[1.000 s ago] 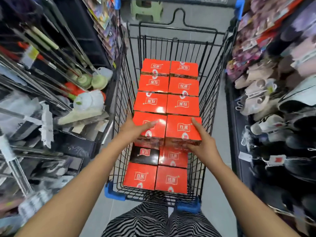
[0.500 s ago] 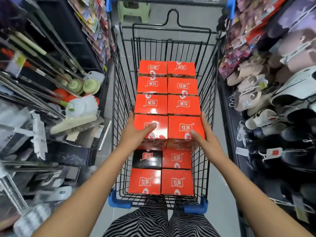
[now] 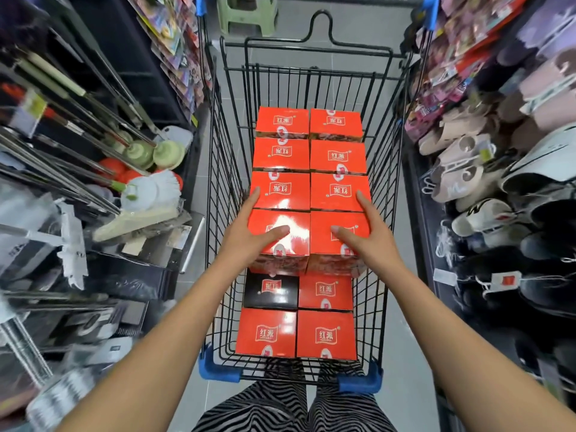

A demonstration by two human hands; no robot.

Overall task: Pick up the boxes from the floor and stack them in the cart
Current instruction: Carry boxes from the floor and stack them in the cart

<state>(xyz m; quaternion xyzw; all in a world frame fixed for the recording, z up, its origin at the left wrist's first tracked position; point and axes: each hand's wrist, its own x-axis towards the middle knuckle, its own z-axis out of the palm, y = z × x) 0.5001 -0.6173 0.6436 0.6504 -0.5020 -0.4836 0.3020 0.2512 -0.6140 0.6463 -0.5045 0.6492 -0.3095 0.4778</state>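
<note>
I am pressing my left hand [image 3: 249, 241] and right hand [image 3: 371, 241] against the outer sides of the left red box [image 3: 294, 218] and right red box [image 3: 327, 218]. Both hands are flat, with fingers straight and thumbs on top. Judgement: squeezing is keeping the pair aligned as one row. The pair is sitting between my palms in the wire cart [image 3: 224, 213], flush with the rows beyond my fingertips. A black box [image 3: 270, 290] is lying lower, under my wrists.

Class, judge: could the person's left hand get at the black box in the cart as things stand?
Probably yes. The black box lies mostly uncovered in the lower layer, just nearer than the left hand, with nothing above it; the hand would first have to leave the red box.
</note>
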